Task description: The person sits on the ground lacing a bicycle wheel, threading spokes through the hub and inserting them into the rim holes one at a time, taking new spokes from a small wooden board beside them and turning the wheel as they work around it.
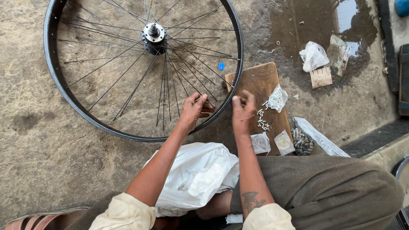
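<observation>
- The wheel (140,68) lies flat on the concrete floor (38,140) ahead of me, hub (154,34) up, its near rim just past my knees. I judge it light but springy: the rim is stiff, the spokes (128,81) thin and bendy, so the rim is the place to grip, not the wires.
- My left hand (194,108) reaches over the near rim, wrist bent down, fingers curled around a loose spoke end close to the rim; the pinch looks closed on it.
- A white sack (196,174) lies across my lap, soft and slack.
- My right hand (243,111) hovers apart from the left, just above the board (255,83), thumb and fingertips drawn together; whether something small sits in them I cannot tell.
- The nipples (263,123) lie scattered on the board, tiny, hard, likely slippery; best picked one at a time with fingertips.
- Clear bags (277,98) rest beside them.
</observation>
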A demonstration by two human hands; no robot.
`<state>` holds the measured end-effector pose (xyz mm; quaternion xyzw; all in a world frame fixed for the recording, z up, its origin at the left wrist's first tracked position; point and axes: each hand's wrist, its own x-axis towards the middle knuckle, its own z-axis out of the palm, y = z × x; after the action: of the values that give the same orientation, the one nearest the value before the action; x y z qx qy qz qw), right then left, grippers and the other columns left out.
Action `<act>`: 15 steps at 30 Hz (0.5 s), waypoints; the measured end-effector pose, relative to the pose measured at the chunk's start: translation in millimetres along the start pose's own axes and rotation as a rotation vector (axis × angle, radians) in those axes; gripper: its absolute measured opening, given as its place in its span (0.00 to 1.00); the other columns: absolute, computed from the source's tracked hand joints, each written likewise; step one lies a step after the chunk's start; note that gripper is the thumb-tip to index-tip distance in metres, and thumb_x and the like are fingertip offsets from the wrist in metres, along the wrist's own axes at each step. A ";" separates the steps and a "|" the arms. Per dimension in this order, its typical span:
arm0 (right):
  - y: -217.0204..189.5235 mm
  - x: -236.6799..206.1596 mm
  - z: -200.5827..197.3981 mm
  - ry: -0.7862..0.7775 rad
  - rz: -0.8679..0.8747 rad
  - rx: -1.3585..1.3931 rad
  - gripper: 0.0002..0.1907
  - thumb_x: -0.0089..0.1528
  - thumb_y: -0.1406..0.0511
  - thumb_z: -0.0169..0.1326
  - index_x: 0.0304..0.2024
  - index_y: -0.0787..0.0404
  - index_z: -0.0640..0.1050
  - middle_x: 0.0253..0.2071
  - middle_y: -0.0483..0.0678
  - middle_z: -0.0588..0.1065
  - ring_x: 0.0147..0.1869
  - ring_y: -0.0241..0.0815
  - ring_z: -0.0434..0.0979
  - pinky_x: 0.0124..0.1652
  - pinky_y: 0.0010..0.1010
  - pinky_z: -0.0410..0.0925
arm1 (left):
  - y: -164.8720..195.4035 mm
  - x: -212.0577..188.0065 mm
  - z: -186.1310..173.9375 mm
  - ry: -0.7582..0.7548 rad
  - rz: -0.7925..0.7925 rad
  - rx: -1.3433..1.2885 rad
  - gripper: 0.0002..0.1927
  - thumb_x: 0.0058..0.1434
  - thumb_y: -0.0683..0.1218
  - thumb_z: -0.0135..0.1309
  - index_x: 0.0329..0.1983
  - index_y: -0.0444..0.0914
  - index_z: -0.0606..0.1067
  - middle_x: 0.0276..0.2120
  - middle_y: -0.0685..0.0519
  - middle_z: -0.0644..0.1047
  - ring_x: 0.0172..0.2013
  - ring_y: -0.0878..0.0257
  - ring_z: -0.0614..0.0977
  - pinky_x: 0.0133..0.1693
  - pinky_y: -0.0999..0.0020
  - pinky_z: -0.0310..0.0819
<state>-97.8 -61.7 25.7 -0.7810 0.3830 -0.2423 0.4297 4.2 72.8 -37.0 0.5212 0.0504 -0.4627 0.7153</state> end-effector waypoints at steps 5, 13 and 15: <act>34.9 39.5 15.8 -0.118 0.297 0.079 0.12 0.63 0.64 0.61 0.42 0.67 0.78 0.30 0.48 0.77 0.25 0.35 0.71 0.22 0.27 0.65 | -15.8 -2.0 -2.3 0.026 0.022 -0.052 0.13 0.68 0.51 0.53 0.35 0.38 0.72 0.29 0.47 0.82 0.30 0.59 0.86 0.30 0.62 0.83; 39.0 104.9 5.2 -0.223 0.217 -0.002 0.09 0.61 0.67 0.62 0.40 0.68 0.79 0.25 0.47 0.78 0.20 0.33 0.74 0.20 0.24 0.66 | -17.2 17.1 31.2 0.084 0.081 -0.071 0.14 0.71 0.50 0.51 0.35 0.36 0.72 0.30 0.48 0.83 0.31 0.61 0.86 0.30 0.64 0.81; 31.8 117.7 3.4 -0.241 0.197 -0.041 0.09 0.61 0.67 0.62 0.40 0.67 0.80 0.25 0.46 0.79 0.21 0.32 0.75 0.20 0.24 0.66 | -12.0 20.2 40.3 0.105 0.070 -0.032 0.13 0.72 0.51 0.49 0.36 0.37 0.71 0.30 0.50 0.83 0.32 0.63 0.87 0.32 0.66 0.82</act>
<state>-38.5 -165.7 2.5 -0.7716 0.4084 -0.0956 0.4782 -9.4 28.2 -38.4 0.5347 0.0771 -0.4086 0.7357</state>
